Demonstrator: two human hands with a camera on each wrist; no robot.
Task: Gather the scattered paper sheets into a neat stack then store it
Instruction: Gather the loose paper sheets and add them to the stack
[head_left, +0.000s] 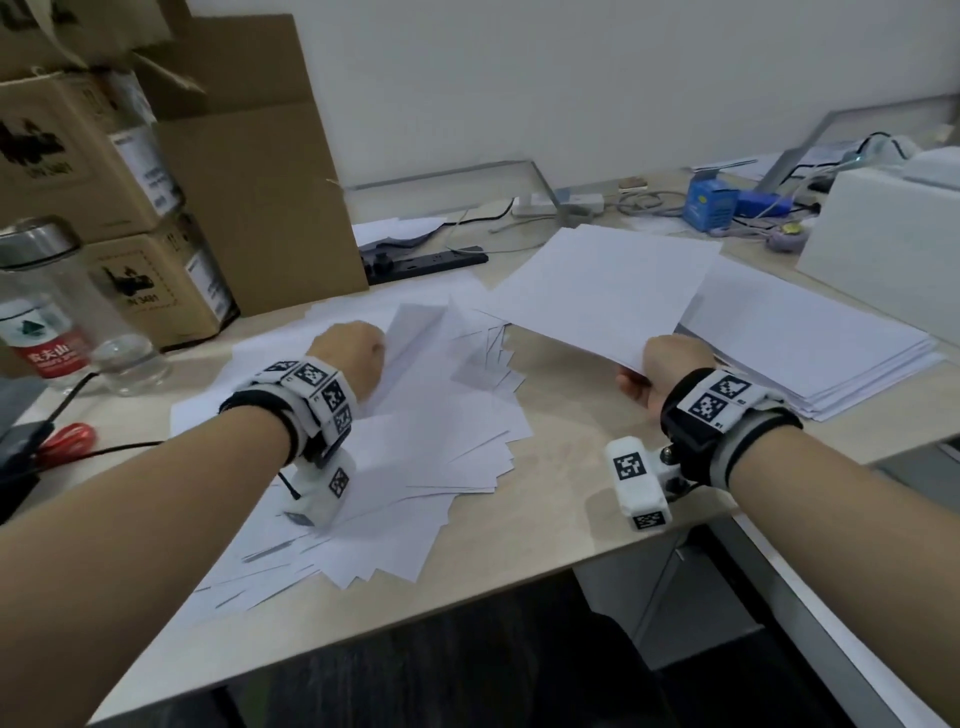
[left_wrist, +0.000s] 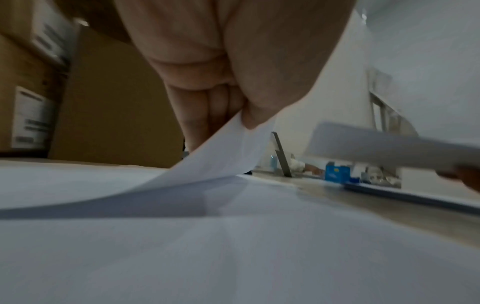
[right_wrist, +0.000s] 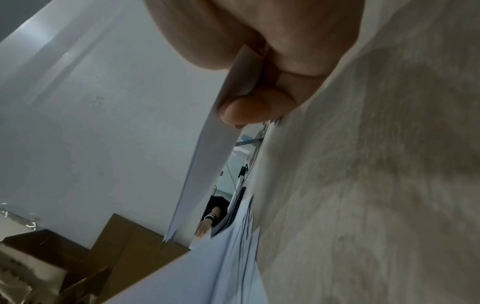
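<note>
White paper sheets (head_left: 415, 457) lie scattered over the middle of the wooden desk (head_left: 545, 530). My left hand (head_left: 349, 358) pinches the corner of one sheet (left_wrist: 218, 156) and lifts it off the pile. My right hand (head_left: 670, 369) grips the near edge of a thin bundle of sheets (head_left: 602, 291), held above the desk; the right wrist view shows thumb and fingers (right_wrist: 257, 109) clamped on that bundle (right_wrist: 207, 156). A squared stack of paper (head_left: 810, 338) lies at the right.
Cardboard boxes (head_left: 171, 171) stand at the back left, with a bottle (head_left: 41, 306) and a glass (head_left: 130, 364) in front. A power strip (head_left: 426, 260), cables and a blue box (head_left: 709, 200) sit at the back. A white box (head_left: 893, 249) stands far right.
</note>
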